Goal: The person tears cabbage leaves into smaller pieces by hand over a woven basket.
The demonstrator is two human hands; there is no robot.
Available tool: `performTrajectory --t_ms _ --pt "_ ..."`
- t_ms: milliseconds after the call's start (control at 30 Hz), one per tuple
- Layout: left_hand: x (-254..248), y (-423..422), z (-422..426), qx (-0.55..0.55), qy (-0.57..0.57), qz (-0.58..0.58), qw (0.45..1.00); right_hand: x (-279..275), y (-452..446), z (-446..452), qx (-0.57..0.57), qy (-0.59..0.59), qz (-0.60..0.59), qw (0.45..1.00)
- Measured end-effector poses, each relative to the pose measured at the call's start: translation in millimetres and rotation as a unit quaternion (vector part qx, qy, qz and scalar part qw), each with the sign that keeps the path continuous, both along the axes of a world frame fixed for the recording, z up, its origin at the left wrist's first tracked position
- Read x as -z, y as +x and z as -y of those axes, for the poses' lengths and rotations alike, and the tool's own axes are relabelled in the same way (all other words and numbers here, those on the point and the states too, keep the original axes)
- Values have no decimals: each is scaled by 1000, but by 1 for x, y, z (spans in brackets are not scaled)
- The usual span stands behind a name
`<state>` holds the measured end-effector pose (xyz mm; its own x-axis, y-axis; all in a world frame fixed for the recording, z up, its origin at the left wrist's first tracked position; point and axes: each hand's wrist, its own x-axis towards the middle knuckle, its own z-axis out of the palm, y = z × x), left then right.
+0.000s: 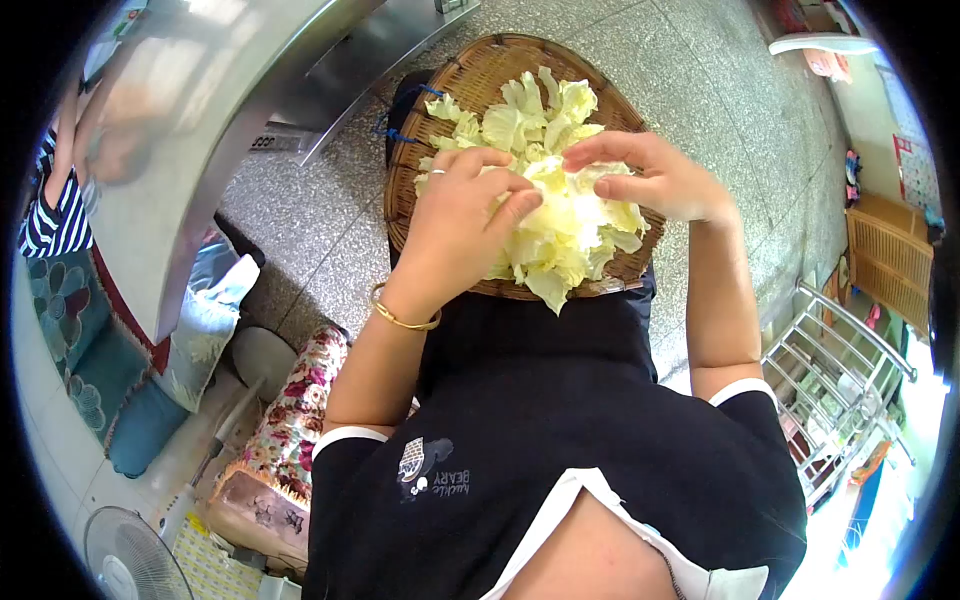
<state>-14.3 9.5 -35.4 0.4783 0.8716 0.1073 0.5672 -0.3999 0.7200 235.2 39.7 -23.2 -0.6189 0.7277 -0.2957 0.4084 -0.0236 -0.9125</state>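
Observation:
A round woven basket (480, 65) rests on my lap, heaped with pale yellow-green cabbage leaves (565, 235). My left hand (465, 215), with a ring and a gold bracelet at the wrist, is over the left side of the leaves, its fingers bent and spread. From the right, my right hand (640, 175) reaches over the pile, thumb and fingers apart with a gap between them. The fingertips of both hands are close to the bright leaves in the middle. No leaf shows gripped in either hand.
A shiny table (205, 130) stands at the left, with another person's striped sleeve (70, 215) beyond it. A floral cushion (300, 410) and a fan (125, 560) are at lower left. A metal rack (830, 375) stands at the right on the speckled floor.

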Motion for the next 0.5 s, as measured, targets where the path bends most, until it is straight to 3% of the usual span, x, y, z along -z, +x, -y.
performTrajectory --t_ms 33,133,167,200,233,267,333,467,500 --pt "1 1 1 -1 1 0 1000 -2 -3 -5 -1 1 0 1000" --pt "1 5 6 -24 -31 12 999 3 -26 -24 216 140 81 963" --pt "1 6 6 -33 -36 14 999 9 -33 -31 220 142 81 962" --pt "0 7 6 -42 -40 16 998 17 -39 -39 192 262 223 919" --pt "0 7 7 -38 -36 15 999 25 -44 -46 159 372 357 842" --pt "0 8 8 -36 -28 21 999 35 -48 -51 163 374 356 840" --pt "0 6 8 -35 -18 26 999 54 -55 -57 83 404 483 772" --pt "4 0 8 -30 -33 36 998 62 -57 -59 61 393 500 769" --pt "5 -1 7 -27 -48 44 997 57 -54 -58 108 376 446 805"
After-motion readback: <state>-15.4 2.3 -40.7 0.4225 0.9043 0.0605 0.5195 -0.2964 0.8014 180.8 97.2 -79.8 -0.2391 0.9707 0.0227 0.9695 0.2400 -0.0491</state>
